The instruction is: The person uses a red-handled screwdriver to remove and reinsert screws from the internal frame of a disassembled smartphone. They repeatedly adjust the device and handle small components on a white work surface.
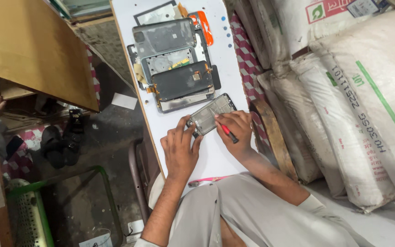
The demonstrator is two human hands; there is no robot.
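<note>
An opened phone frame (212,114) lies on the white tabletop (179,126) in front of me, its inside facing up. My left hand (179,145) steadies the near left corner of this frame with its fingertips. My right hand (234,128) grips a small screwdriver with a red handle (228,132), its thin metal tip resting on the frame's inner surface. Both forearms reach in from the bottom of the view over my grey clothing.
A stack of phone back covers, screens and frames (174,64) sits farther up the white tabletop. Large white sacks (357,100) press against the right side. A wooden board (33,45) and sandals (62,142) on the floor lie to the left.
</note>
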